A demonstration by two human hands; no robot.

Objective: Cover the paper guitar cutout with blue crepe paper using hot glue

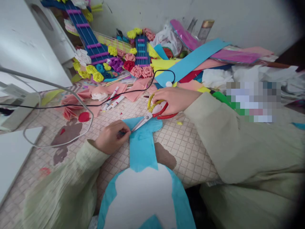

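In front of me lies a blue paper cutout (pixel 143 146) with a narrow neck and a wide rounded body, a white sheet (pixel 145 190) covering much of its body. My left hand (pixel 113 136) pinches the left edge of the blue neck between thumb and fingers. With my right hand (pixel 175 100) I hold a pair of scissors (pixel 149 117) with red and yellow handles. Their blades point down to the left, the tips at the neck's edge close to my left fingertips. Whether the blades are cutting paper, I cannot tell.
Paper flowers (pixel 138 71) and a dark blue guitar-like piece (pixel 87 36) crowd the back. Blue paper strips (pixel 195 60) lie at the back right. Several markers (pixel 115 101) rest left of the scissors. A black cable (pixel 95 104) and a grey cable (pixel 78 98) cross the left side.
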